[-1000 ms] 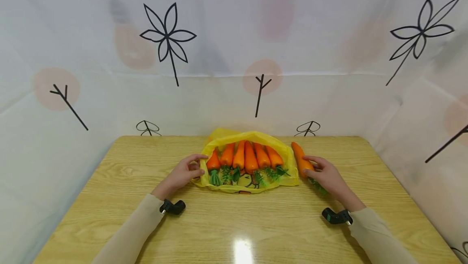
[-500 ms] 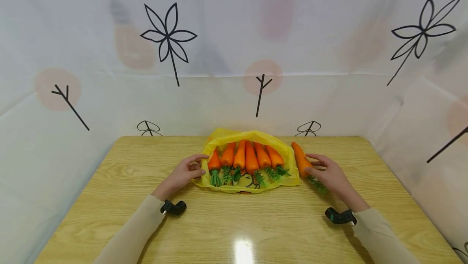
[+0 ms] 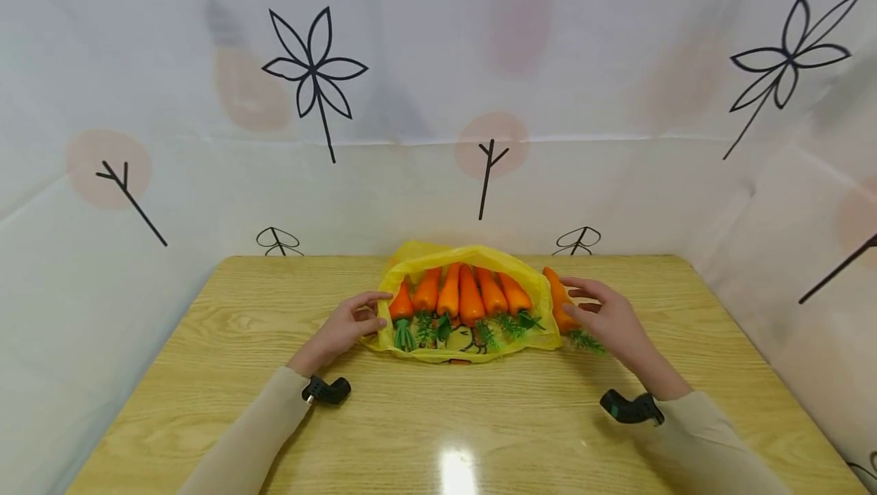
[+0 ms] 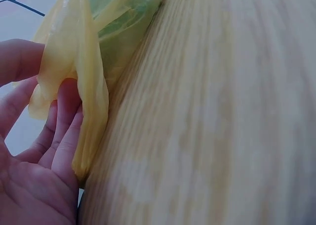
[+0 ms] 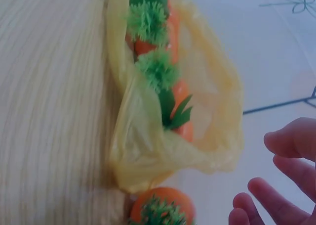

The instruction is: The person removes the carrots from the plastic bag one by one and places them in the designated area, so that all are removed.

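Observation:
A yellow plastic bag (image 3: 479, 254) lies on the table, its mouth spread toward me. Inside, several orange carrots (image 3: 470, 298) with green tops lie side by side. At the bag's left edge, my left hand (image 3: 340, 330) holds the plastic between thumb and fingers, as the left wrist view also shows. One more carrot (image 3: 556, 295) lies outside, close along the bag's right edge, its greens toward me. My right hand (image 3: 620, 327) is just right of this carrot and partly hides it. In the right wrist view the right fingers (image 5: 271, 198) are spread apart, holding nothing.
The wooden table (image 3: 438, 411) extends in front of the bag and to both sides. A white cloth (image 3: 384, 190) with plant drawings hangs behind and around it. A dark wrist camera (image 3: 626, 407) sits on each wrist.
The loose carrot has shifted slightly left, closer to the bag. My right hand has moved left and a little away from me, and its fingers have come off the carrot. The left hand stays put.

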The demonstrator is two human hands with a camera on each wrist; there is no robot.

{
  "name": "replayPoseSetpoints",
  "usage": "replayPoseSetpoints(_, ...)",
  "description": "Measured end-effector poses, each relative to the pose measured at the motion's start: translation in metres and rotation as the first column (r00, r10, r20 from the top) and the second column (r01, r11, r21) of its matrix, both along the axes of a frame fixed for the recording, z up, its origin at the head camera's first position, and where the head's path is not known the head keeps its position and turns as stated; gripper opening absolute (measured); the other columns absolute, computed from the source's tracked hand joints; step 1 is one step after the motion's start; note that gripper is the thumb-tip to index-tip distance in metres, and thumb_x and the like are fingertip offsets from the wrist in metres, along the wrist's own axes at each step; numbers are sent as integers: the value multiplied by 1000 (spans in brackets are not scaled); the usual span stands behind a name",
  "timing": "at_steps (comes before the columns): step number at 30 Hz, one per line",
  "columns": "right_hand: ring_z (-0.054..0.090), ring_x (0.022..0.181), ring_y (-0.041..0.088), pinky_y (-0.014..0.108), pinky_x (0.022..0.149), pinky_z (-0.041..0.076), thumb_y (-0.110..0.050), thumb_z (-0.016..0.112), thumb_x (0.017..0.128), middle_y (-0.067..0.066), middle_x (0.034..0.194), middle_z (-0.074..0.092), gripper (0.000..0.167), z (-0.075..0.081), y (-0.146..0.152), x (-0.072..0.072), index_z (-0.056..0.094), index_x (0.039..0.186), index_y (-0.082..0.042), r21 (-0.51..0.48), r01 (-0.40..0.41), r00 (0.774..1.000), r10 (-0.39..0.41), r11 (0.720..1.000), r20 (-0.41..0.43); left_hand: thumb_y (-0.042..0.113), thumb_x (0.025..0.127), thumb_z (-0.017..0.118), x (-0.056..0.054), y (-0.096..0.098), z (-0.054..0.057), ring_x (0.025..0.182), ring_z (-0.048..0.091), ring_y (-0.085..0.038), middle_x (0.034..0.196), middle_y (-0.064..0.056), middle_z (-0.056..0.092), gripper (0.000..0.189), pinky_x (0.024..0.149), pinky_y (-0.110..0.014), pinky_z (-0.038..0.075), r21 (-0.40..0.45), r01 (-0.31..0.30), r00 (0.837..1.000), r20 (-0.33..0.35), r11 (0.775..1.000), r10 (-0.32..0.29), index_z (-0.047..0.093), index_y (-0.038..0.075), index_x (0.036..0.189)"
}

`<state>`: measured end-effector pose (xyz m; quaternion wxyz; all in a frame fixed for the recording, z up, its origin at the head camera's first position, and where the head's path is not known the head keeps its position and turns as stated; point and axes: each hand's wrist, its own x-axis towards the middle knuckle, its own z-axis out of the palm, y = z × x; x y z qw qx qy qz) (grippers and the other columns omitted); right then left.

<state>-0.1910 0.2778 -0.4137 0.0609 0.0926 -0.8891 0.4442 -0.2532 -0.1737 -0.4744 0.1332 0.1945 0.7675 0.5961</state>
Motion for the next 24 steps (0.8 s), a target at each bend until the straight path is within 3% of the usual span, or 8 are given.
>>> replayPoseSetpoints(4, 56, 116, 37, 16, 85, 48, -10, 67, 97, 19, 135, 55, 44, 7, -10, 1, 57, 138, -1, -18, -23, 999, 22, 1000, -39, 13, 97, 67, -1, -1, -1, 84, 55, -21, 111, -14, 45, 47, 68, -30, 47, 8, 3, 1000, 20, 1000, -3, 55, 12, 142)
replayPoseSetpoints(8, 59, 113, 34, 14, 83, 48, -8, 66, 96, 18, 132, 59, 39, 11, -19, -1, 61, 135, -1, -48, -57, 997, 54, 997, -54, 14, 97, 67, -1, -1, 0, 85, 55, -22, 110, -14, 44, 47, 69, -31, 47, 10, 8, 1000, 28, 1000, -8, 54, 12, 143)
replayPoseSetpoints(12, 61, 113, 33, 19, 85, 49, -8, 66, 97, 18, 130, 61, 37, 12, -30, -6, 61, 133, -1, -65, -112, 994, 110, 992, -29, 15, 97, 67, -2, -1, 1, 86, 55, -23, 110, -15, 44, 47, 69, -30, 47, 7, 5, 1000, 30, 1000, -5, 55, 12, 142)
replayPoseSetpoints(17, 62, 112, 34, 34, 89, 53, -7, 65, 97, 20, 131, 60, 37, 11, -43, -15, 62, 133, 0, -52, -155, 988, 156, 987, 7, 15, 97, 67, -2, -1, 1, 87, 56, -24, 112, -16, 44, 47, 70, -30, 48, 4, 4, 999, 33, 1000, -4, 55, 13, 142)
replayPoseSetpoints(21, 61, 114, 36, 44, 90, 52, -8, 65, 97, 19, 132, 59, 36, 12, -49, -23, 62, 133, 0, 12, -172, 985, 172, 985, 20, 15, 97, 68, -2, -1, 1, 88, 56, -24, 114, -17, 44, 47, 71, -31, 48, 0, -2, 999, 38, 1000, 2, 56, 13, 142)
replayPoseSetpoints(24, 61, 114, 36, 44, 86, 54, -10, 61, 99, 21, 133, 58, 36, 12, -50, -29, 60, 134, 2, 63, -179, 983, 176, 982, 47, 15, 97, 68, -1, -1, 1, 87, 55, -24, 113, -16, 44, 47, 71, -31, 47, 3, -3, 999, 36, 1000, 3, 56, 13, 142)
